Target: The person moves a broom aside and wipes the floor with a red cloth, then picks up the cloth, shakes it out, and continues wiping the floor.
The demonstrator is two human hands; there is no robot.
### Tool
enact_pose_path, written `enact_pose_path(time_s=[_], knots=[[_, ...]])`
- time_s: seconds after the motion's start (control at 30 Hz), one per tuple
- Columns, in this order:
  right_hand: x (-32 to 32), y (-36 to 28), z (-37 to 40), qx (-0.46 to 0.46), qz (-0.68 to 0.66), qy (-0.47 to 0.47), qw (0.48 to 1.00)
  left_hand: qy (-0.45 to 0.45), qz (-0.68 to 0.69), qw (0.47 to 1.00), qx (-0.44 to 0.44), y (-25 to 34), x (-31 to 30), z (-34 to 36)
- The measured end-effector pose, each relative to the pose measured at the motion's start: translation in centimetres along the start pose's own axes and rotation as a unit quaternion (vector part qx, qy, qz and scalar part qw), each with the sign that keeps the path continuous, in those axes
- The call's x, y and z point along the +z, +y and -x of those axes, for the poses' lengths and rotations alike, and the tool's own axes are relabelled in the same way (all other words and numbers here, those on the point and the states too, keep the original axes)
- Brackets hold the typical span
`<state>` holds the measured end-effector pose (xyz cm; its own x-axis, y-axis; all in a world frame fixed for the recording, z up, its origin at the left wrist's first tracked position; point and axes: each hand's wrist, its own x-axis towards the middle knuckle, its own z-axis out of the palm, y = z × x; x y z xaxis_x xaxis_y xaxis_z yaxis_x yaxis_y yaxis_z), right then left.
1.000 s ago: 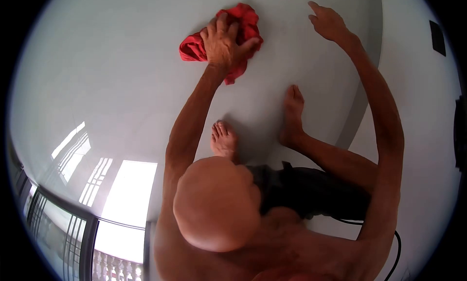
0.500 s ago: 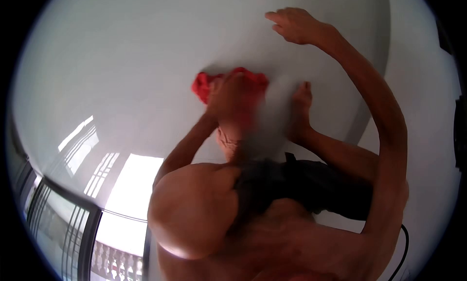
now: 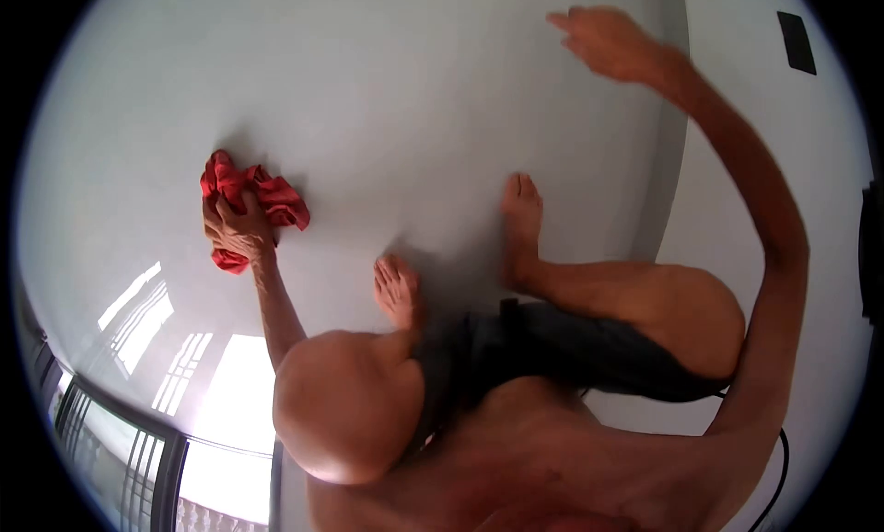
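Observation:
A crumpled red cloth lies on the pale glossy floor at the left of the view. My left hand presses down on it from above, fingers bent into the folds, with cloth showing on several sides of the hand. At the upper right, my right hand is held out on a bent arm, away from the cloth. Its fingers are partly stretched and apart, and nothing shows in them.
My bare feet, one near the middle and the other to its right, stand on the floor. A wall with a dark rectangular plate rises at right. A black cable hangs lower right. Barred glass doors stand lower left.
My left hand has swept the red cloth leftward across the floor, away from my feet. In the view, my right hand sits a little farther right.

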<state>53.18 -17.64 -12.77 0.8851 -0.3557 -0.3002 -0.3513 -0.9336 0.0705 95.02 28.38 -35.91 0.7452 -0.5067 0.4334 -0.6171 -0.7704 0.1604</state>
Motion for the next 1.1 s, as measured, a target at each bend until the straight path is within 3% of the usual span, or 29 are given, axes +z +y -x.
enact_pose_path(time_s=[0.07, 0.1, 0.17, 0.27, 0.37, 0.4, 0.43, 0.57, 0.67, 0.7, 0.73, 0.87, 1.03, 1.1], knots=[[1.7, -3.3, 0.8, 0.103, -0.048, -0.092, 0.989, -0.004, -0.028, 0.997, -0.077, 3.0, 0.8, -0.3], [3.4, -5.2, 1.3, 0.108, -0.086, -0.111, 0.984, -0.006, 0.000, 0.998, -0.058, 4.4, 0.6, -0.6], [8.1, -9.4, 0.5, 0.075, -0.121, -0.194, 0.971, -0.037, 0.030, 0.999, -0.007, 7.6, 0.4, -0.1], [10.5, -16.9, -1.8, 0.003, -0.263, -0.181, 0.948, -0.102, 0.064, 0.989, 0.090, 13.4, 0.1, 1.1], [10.8, -23.1, -3.8, -0.094, -0.184, 0.025, 0.978, -0.093, 0.122, 0.971, 0.183, 16.4, 0.5, 1.9], [12.8, -25.1, -4.7, -0.097, -0.140, 0.154, 0.973, -0.114, 0.131, 0.964, 0.200, 17.0, 0.3, 2.0], [11.7, -26.6, -5.3, -0.089, -0.140, 0.146, 0.975, -0.118, 0.139, 0.961, 0.208, 16.9, 0.1, 2.2], [13.3, -28.3, -6.7, -0.054, -0.176, 0.141, 0.973, -0.185, 0.154, 0.950, 0.197, 19.0, 0.3, 3.2], [15.2, -27.8, -5.2, 0.000, -0.182, 0.201, 0.962, -0.227, 0.192, 0.936, 0.190, 20.1, 0.8, 3.4], [15.5, -27.4, -4.6, 0.014, -0.128, 0.180, 0.975, -0.239, 0.206, 0.928, 0.198, 21.0, 1.0, 3.5], [16.8, -27.7, -4.1, 0.050, -0.158, 0.207, 0.964, -0.242, 0.255, 0.905, 0.239, 21.9, 1.1, 3.6], [22.5, -22.9, -1.0, 0.161, -0.201, 0.277, 0.926, -0.434, 0.323, 0.783, 0.306, 31.2, 0.0, 3.9], [23.0, -18.1, 2.2, 0.241, -0.155, 0.293, 0.912, -0.498, 0.285, 0.671, 0.469, 34.9, 0.7, 1.2], [23.2, -17.6, 3.0, 0.269, -0.125, 0.276, 0.914, -0.471, 0.254, 0.644, 0.546, 36.6, 0.8, 1.2]])
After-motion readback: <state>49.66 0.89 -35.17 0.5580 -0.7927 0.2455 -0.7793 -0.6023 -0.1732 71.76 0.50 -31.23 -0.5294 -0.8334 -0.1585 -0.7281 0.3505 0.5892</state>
